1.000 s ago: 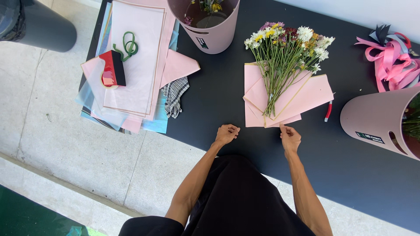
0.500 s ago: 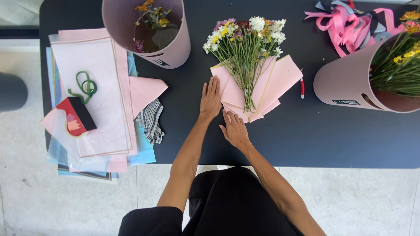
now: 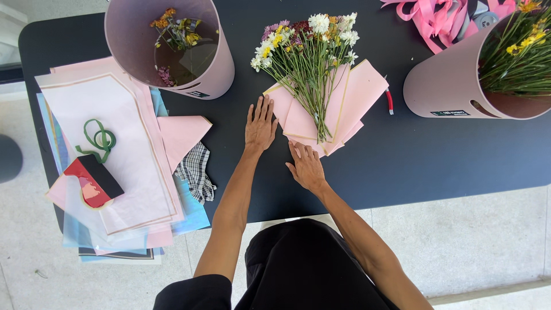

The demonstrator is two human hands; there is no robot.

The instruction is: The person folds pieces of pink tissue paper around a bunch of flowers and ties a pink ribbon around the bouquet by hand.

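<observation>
A matte black counter [image 3: 436,166] with rounded corners stands over a pale speckled stone floor [image 3: 488,235], seen from above. At centre lies a fan of pink wrapping sheets [image 3: 359,95], stiff-looking paper with thin cream borders, overlapped so the corners splay outward. On the sheets rests a bunch of flowers [image 3: 307,54]: slender green stems converging toward the lower point of the fan, small white, yellow and dark red heads spread at the far end.

The left hand [image 3: 260,125] lies flat, palm down, fingers slightly spread and holding nothing, its fingertips at the left edge of the sheets. The right hand [image 3: 306,166] is also flat and open, fingers extended, just touching the lower corner of the fan; its grip encloses nothing.

A small red-handled tool [image 3: 390,102] lies just right of the sheets. Farther right stands a tilted cylindrical pink bucket [image 3: 453,86] holding yellow flowers with long green stems; behind it lies a tangle of glossy pink ribbon [image 3: 436,17]. A second pink bucket [image 3: 215,69] at upper left, smooth-walled, contains a few loose blooms.

At left, a stack of flat papers [image 3: 115,138], translucent white, pink and pale blue, overhangs the counter edge. On it lie a coil of green cord [image 3: 99,138] and a black-and-red wedge-shaped object [image 3: 92,181]. A crumpled black-and-white checked cloth [image 3: 195,169] sits beside the stack.
</observation>
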